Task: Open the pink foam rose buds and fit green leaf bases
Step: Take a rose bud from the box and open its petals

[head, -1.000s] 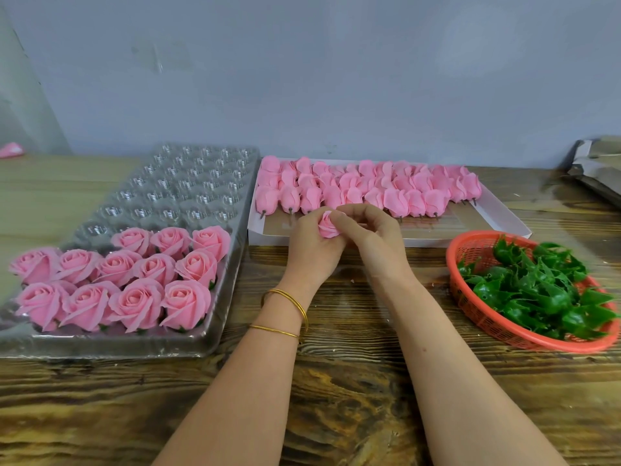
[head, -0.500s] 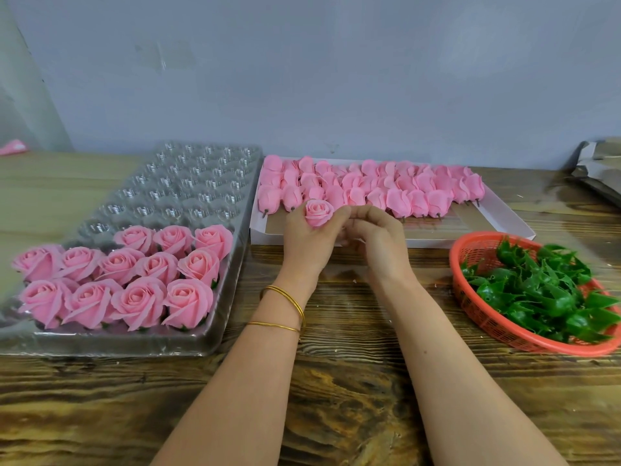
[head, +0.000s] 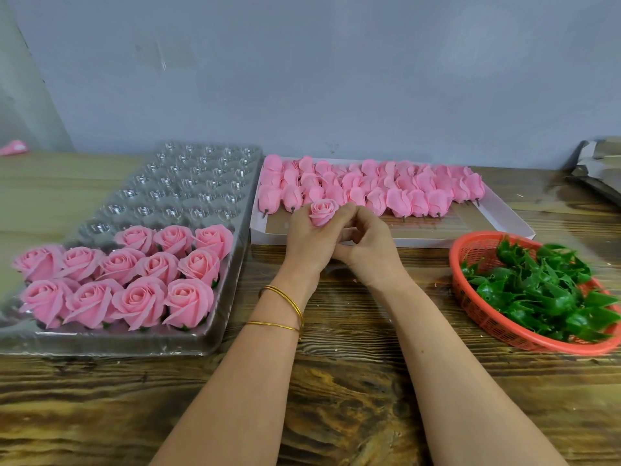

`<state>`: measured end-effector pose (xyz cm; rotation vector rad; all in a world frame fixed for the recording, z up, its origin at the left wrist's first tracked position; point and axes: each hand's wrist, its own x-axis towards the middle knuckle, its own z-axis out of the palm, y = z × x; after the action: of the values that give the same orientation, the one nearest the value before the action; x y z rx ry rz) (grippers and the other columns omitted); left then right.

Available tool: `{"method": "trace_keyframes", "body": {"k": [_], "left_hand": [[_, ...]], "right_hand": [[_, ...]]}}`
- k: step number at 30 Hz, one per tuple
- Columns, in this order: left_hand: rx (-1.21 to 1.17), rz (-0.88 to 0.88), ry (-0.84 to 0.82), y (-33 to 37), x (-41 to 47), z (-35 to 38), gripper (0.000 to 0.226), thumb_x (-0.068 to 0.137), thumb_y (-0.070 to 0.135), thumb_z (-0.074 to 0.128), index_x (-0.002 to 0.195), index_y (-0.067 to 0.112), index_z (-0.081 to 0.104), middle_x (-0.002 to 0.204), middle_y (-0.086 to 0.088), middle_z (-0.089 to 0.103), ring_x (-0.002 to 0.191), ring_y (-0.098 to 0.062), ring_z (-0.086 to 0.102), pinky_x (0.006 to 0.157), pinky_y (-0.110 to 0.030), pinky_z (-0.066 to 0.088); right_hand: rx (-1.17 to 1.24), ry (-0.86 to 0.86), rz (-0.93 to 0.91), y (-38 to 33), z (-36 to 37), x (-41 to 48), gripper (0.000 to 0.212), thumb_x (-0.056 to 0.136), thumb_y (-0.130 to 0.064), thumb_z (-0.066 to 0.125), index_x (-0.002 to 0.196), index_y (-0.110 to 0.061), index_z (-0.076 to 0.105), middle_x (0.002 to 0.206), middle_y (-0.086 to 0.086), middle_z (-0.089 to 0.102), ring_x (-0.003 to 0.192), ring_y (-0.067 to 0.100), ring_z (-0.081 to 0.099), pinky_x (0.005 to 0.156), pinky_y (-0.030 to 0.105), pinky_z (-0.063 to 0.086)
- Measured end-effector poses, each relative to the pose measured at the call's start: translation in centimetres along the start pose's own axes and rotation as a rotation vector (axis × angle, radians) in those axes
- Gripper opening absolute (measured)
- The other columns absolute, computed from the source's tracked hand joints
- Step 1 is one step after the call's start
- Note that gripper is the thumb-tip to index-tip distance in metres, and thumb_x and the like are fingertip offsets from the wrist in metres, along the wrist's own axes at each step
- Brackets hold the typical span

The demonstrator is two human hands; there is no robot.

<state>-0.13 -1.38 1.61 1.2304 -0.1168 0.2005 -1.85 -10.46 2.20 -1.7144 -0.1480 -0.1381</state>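
Working partway through the batch, holding one rose bud (head: pixel 323 211).

Gripping that bud, petals already spread, in the left hand (head: pixel 312 242) at the near edge of the white box (head: pixel 437 242); curling the right hand (head: pixel 368 245) against the left below it, not showing whether pinching anything. Showing only three near rows of the clear tray (head: pixel 134 344) filled with finished roses (head: pixel 139 302), leaving many cups bare. Facing rows of closed buds (head: pixel 400 198) in the box and an orange basket (head: pixel 475 255) of green leaf bases (head: pixel 537 294); seemingly not yet fitting a base to the held bud.
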Motion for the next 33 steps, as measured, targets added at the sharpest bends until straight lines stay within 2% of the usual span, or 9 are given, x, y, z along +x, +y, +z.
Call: {"method": "trace_keyframes", "body": {"k": [3, 6, 12, 15, 18, 21, 26, 30, 33], "left_hand": [[0.001, 0.006, -0.017, -0.1, 0.0, -0.1, 0.016, 0.084, 0.010, 0.073, 0.072, 0.020, 0.072, 0.071, 0.002, 0.073, 0.067, -0.010, 0.072, 0.055, -0.019, 0.054], [-0.033, -0.011, -0.027, 0.0, 0.1, -0.5, 0.007, 0.082, 0.011, 0.076, 0.077, 0.010, 0.071, 0.069, 0.000, 0.073, 0.064, -0.012, 0.071, 0.054, -0.021, 0.054], [-0.005, -0.033, -0.018, -0.1, 0.5, -1.0, 0.027, 0.064, 0.024, 0.087, 0.081, 0.009, 0.073, 0.076, -0.007, 0.073, 0.073, -0.020, 0.072, 0.061, -0.030, 0.056], [0.023, -0.037, -0.017, -0.1, 0.7, -1.0, 0.033, 0.056, 0.033, 0.088, 0.079, 0.013, 0.074, 0.078, -0.008, 0.073, 0.079, -0.023, 0.071, 0.068, -0.036, 0.058], [0.023, -0.044, -0.015, -0.1, 0.7, -1.1, 0.027, 0.060, 0.028, 0.087, 0.077, 0.012, 0.072, 0.075, -0.006, 0.072, 0.073, -0.018, 0.070, 0.062, -0.030, 0.056], [0.017, -0.068, -0.006, -0.1, 0.6, -0.9, 0.019, 0.069, 0.023, 0.085, 0.075, 0.012, 0.071, 0.069, -0.002, 0.071, 0.066, -0.012, 0.069, 0.056, -0.024, 0.054], [0.031, -0.057, 0.009, 0.0, 0.4, -0.4, 0.015, 0.080, 0.022, 0.078, 0.071, 0.017, 0.069, 0.067, 0.001, 0.070, 0.065, -0.012, 0.070, 0.055, -0.022, 0.054], [0.016, -0.062, -0.037, 0.1, 0.4, -0.3, 0.020, 0.086, 0.022, 0.073, 0.066, 0.024, 0.071, 0.066, 0.005, 0.071, 0.066, -0.008, 0.071, 0.056, -0.018, 0.053], [0.023, -0.051, -0.048, 0.1, 0.4, -0.3, 0.025, 0.087, 0.020, 0.072, 0.062, 0.025, 0.071, 0.064, 0.006, 0.070, 0.065, -0.007, 0.070, 0.056, -0.017, 0.053]], "right_hand": [[-0.009, 0.025, -0.015, -0.1, 0.0, 0.0, 0.035, 0.076, 0.012, 0.070, 0.108, 0.007, 0.056, 0.077, 0.015, 0.055, 0.067, 0.022, 0.055, 0.058, 0.061, 0.053], [0.017, 0.018, 0.004, 0.0, -0.2, 0.0, 0.032, 0.078, 0.007, 0.073, 0.106, 0.008, 0.058, 0.077, 0.016, 0.055, 0.070, 0.027, 0.057, 0.056, 0.066, 0.051], [0.059, -0.036, -0.014, 0.2, -0.6, 0.2, 0.031, 0.083, 0.005, 0.071, 0.111, -0.005, 0.065, 0.070, 0.016, 0.052, 0.068, 0.029, 0.053, 0.061, 0.060, 0.054], [0.083, -0.081, -0.008, 0.2, -0.6, 0.1, 0.038, 0.086, 0.004, 0.068, 0.120, -0.012, 0.064, 0.077, 0.026, 0.055, 0.074, 0.033, 0.054, 0.066, 0.071, 0.051], [0.079, -0.103, -0.020, 0.1, -0.5, 0.1, 0.047, 0.082, 0.010, 0.067, 0.116, -0.023, 0.064, 0.075, 0.018, 0.053, 0.075, 0.031, 0.054, 0.066, 0.073, 0.049], [0.053, -0.088, -0.014, 0.1, -0.3, 0.1, 0.053, 0.075, 0.014, 0.070, 0.114, -0.022, 0.063, 0.079, 0.015, 0.055, 0.077, 0.027, 0.054, 0.067, 0.071, 0.050], [-0.006, -0.036, -0.013, 0.4, 0.0, 0.3, 0.042, 0.073, 0.009, 0.076, 0.109, 0.001, 0.057, 0.077, 0.003, 0.058, 0.077, 0.027, 0.056, 0.078, 0.061, 0.054], [-0.038, 0.007, -0.044, 0.5, 0.0, 0.3, 0.031, 0.073, 0.007, 0.076, 0.098, -0.004, 0.060, 0.072, -0.003, 0.059, 0.073, 0.018, 0.058, 0.076, 0.051, 0.055], [-0.027, 0.005, -0.056, 0.5, 0.0, 0.4, 0.026, 0.075, 0.005, 0.076, 0.094, -0.006, 0.063, 0.072, -0.002, 0.061, 0.073, 0.020, 0.059, 0.076, 0.052, 0.055]]}}
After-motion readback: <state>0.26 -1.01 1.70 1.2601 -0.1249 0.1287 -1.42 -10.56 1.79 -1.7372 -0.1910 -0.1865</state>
